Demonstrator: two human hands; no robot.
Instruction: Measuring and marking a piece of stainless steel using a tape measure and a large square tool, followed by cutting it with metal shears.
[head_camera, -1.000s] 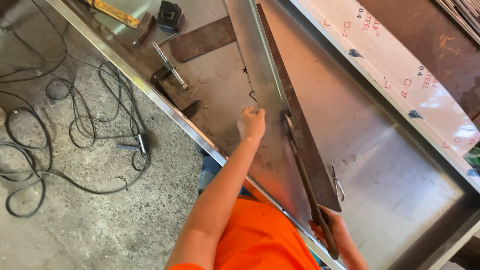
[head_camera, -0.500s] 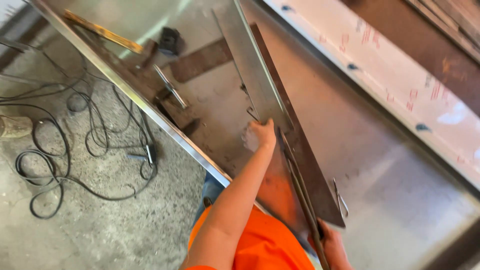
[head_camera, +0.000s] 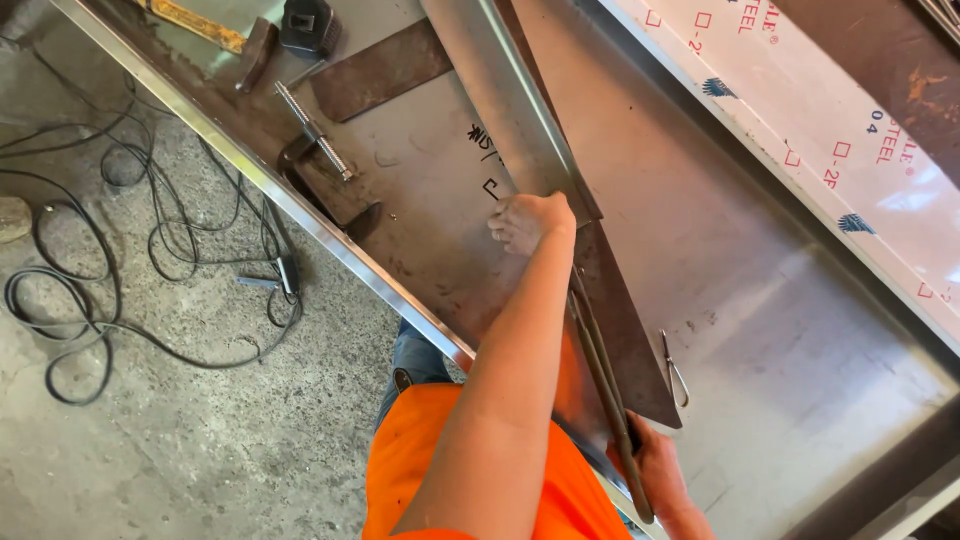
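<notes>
A clamp (head_camera: 318, 160) sits at the bench's (head_camera: 800, 330) left edge. The left hand (head_camera: 530, 222), fingers curled, presses the metal strip (head_camera: 520, 120) flat mid-bench. The right hand (head_camera: 655, 465) is closed around a long rod (head_camera: 600, 370) near the front edge. If the strip slides, its sharp edge could cut.

A single head-worn camera looked steeply down from close above, over the wearer's orange shirt (head_camera: 480, 470) and outstretched left hand (head_camera: 530, 222), onto a steel workbench (head_camera: 780, 330) running diagonally across frame, with the concrete floor (head_camera: 150, 440) at left.
</notes>
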